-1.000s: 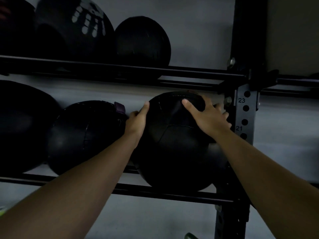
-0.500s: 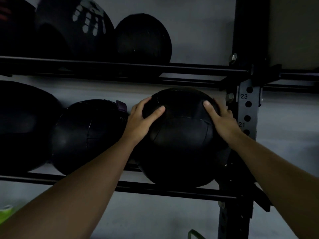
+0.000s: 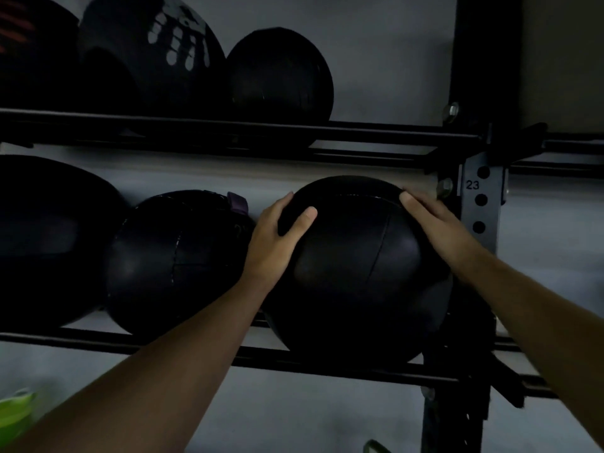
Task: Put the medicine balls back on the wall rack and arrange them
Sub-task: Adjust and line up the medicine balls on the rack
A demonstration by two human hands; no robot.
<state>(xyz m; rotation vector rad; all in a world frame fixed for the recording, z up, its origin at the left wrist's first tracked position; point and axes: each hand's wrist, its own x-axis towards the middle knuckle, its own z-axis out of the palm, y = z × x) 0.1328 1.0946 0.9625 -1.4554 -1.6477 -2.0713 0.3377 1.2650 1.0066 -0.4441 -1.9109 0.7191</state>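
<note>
A black medicine ball [image 3: 356, 276] rests on the lower rails [image 3: 343, 371] of the wall rack, at the right end beside the upright post [image 3: 480, 204]. My left hand [image 3: 277, 237] grips its upper left side, thumb laid across the front. On its upper right side lies my right hand [image 3: 434, 223], fingers spread over the top. Left of it sits another black ball [image 3: 176, 259] with a purple tag, then a larger one [image 3: 49, 243]. The upper rails [image 3: 376, 132] carry a small black ball [image 3: 281, 76], one with grey hand print marks [image 3: 153, 57] and one with red stripes [image 3: 26, 50].
A grey wall lies behind the rack. The post is drilled with numbered holes and bolts. More rails [image 3: 572, 145] run on to the right of the post. A green object [image 3: 16, 413] shows at the bottom left edge, and a small hook-like thing [image 3: 376, 447] at the bottom.
The ball has turned between my hands, its seam now facing front. My left thumb slid onto the front and my right hand shifted from the top to the upper right side.
</note>
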